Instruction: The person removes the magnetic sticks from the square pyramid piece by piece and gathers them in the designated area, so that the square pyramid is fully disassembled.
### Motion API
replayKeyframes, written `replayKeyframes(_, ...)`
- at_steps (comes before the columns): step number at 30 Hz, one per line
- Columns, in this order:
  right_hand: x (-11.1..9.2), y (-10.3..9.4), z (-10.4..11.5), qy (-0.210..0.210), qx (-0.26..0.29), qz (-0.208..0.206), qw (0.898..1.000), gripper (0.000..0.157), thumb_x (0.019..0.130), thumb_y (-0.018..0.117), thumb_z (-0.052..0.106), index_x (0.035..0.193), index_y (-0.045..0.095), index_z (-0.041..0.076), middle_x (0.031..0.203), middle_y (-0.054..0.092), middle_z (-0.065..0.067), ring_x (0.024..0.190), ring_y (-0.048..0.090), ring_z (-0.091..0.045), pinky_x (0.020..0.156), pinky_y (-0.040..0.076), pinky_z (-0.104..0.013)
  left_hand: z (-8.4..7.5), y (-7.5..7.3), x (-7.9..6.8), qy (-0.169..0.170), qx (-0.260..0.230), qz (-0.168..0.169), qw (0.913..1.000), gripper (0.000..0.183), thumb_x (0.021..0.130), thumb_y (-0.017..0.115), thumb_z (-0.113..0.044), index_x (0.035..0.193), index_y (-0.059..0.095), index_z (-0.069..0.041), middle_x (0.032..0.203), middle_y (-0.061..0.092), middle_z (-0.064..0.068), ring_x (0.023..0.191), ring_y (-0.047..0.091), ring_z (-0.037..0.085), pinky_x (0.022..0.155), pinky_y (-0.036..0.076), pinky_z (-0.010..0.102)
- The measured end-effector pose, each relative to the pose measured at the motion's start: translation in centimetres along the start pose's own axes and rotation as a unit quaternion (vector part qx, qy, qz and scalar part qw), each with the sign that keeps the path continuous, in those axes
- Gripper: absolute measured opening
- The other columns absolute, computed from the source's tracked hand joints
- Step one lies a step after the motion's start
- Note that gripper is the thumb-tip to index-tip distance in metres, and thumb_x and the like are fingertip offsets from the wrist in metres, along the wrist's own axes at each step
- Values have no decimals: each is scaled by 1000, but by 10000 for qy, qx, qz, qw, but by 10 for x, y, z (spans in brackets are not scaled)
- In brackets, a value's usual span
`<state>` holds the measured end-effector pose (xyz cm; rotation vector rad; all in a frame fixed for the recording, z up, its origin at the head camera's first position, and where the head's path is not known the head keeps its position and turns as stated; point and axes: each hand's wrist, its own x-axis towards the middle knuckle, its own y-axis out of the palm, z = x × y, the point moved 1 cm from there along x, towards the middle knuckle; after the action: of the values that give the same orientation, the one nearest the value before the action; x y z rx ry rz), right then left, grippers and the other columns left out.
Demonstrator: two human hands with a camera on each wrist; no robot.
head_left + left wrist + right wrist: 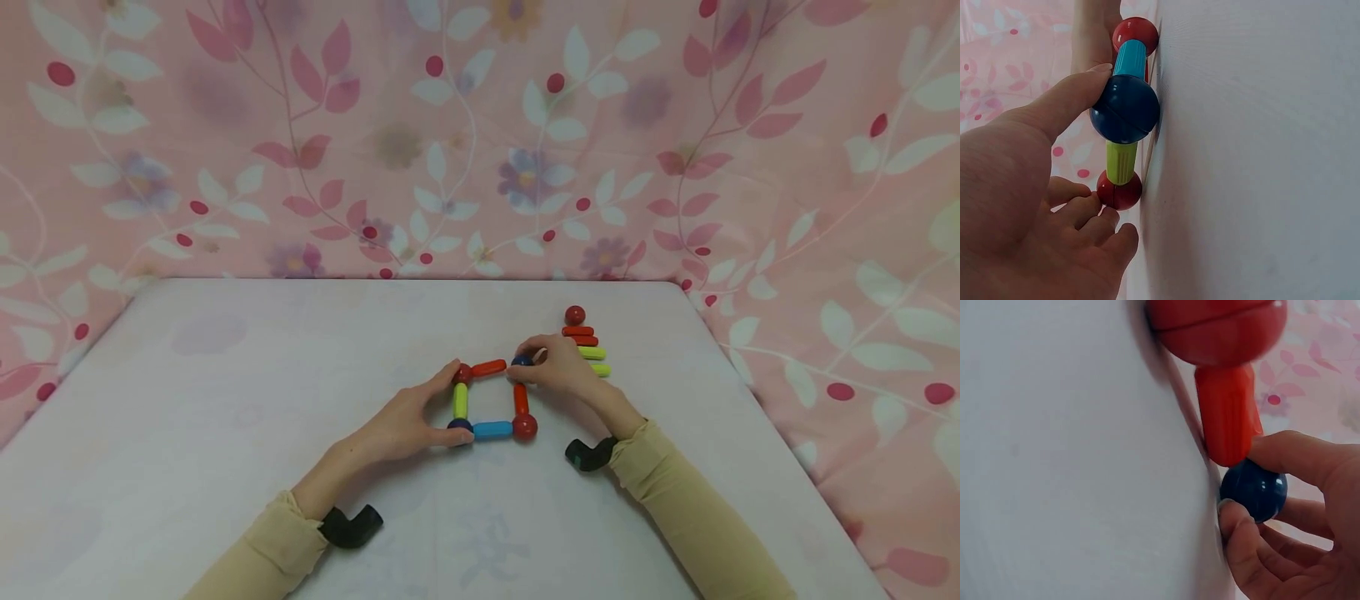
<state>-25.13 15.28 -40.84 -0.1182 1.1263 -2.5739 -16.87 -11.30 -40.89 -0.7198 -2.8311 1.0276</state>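
Colored sticks and balls form a four-sided frame on the white table. My left hand (401,425) spans its left side, thumb against the near blue ball (1125,109) and fingers at the far red ball (1119,189), with a yellow-green stick (461,402) between them. A blue stick (492,430) runs to the near-right red ball (525,427), from which a red stick (521,400) points away. At that stick's far end, my right hand (558,367) pinches another blue ball (1254,490). A small gap shows between this ball and the far red stick (489,367).
Beyond my right hand lie a loose red ball (575,315), red sticks (578,331) and yellow-green sticks (592,353), partly hidden by the hand. A pink floral cloth (480,167) hangs behind the white table (225,375).
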Motion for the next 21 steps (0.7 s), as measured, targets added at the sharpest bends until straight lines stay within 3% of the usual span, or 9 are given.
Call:
replayKeyframes(13,-3,-16,-3,-352,0,606,9975,37,85,81,30,118,72,15,101,69,-3,84,60,-19,68,52,-29,-1,0,0,-66,-16,26,10000,103,80,81,-50,161,22,-27,164,27,-3,153,22,26,119,28,56)
replayKeyframes(21,-3,-20,-5,-401,77,632,9972,39,86,80,28,121,71,14,108,68,-6,89,62,-20,73,53,-30,-2,0,-1,-106,-41,9,9999,103,80,81,-48,161,22,-27,164,27,-3,153,22,25,119,28,56)
